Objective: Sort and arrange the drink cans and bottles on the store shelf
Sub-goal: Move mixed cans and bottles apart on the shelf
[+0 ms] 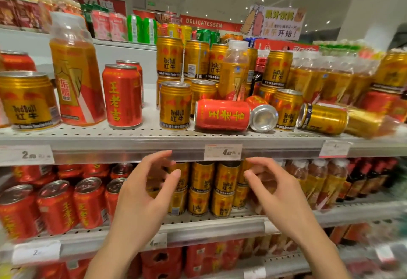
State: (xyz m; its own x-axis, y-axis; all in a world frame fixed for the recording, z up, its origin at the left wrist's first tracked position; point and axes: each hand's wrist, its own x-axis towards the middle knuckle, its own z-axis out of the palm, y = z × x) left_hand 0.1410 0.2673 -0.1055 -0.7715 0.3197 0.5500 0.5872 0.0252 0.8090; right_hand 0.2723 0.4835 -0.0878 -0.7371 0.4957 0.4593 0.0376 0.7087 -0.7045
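— Two hands up, both empty: left hand and right hand hover in front of the shelf edge, fingers loosely curled, gripping nothing.

— Where are the drinks?

— On the top shelf. At 12 o'clock from the hands a red can lies on its side, label facing out. Touching it at its 3 o'clock, a second tipped can shows its silver bottom.

— Anything upright nearby?

— A gold can stands just at the red one's 9 o'clock. Further toward 9, an upright red can, then a tall orange bottle, then another gold can at the far left.

— And the right side?

— At 3 o'clock a gold can lies tipped, with more gold cans stacked behind it and a bottle standing among them.

— Below?

— Lower shelf: red cans at 9 o'clock of the hands, gold cans behind the hands, bottles at 3.
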